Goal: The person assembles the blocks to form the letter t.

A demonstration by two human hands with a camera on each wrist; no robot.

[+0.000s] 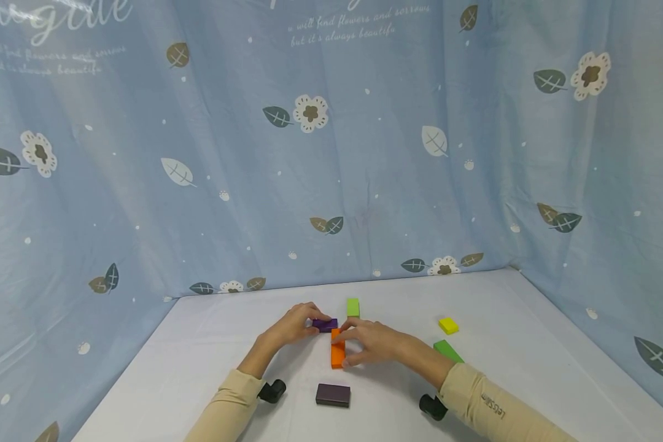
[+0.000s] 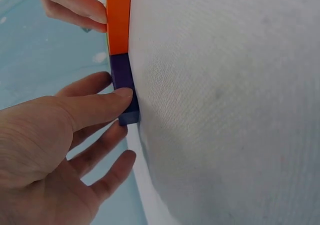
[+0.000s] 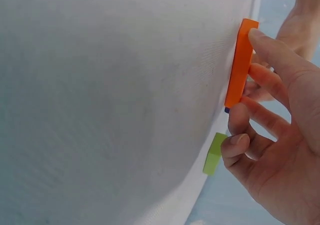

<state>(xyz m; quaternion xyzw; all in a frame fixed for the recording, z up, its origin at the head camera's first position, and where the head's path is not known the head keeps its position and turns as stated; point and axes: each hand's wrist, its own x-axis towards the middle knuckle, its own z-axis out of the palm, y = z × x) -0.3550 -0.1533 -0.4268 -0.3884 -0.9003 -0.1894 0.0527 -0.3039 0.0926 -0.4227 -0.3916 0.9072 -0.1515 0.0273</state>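
My left hand [image 1: 294,323] pinches a small purple block [image 1: 326,326] on the white table, its thumb on the near face and the forefinger behind; the ring and little fingers spread loosely in the left wrist view. Just to the right, my right hand [image 1: 377,341] holds a longer orange block [image 1: 337,356], the thumb at its near end and fingertips along its side and far end. The orange block [image 2: 119,20] meets the end of the purple block [image 2: 121,70] in the left wrist view. Beyond the right fingers lies a light green block [image 3: 214,155].
A dark brownish-purple block [image 1: 333,395] lies nearer, between the forearms. Right of the right hand are a yellow block [image 1: 448,325] and a green block [image 1: 447,350], the latter partly behind the forearm. A blue patterned curtain [image 1: 364,184] closes off the table's far side.
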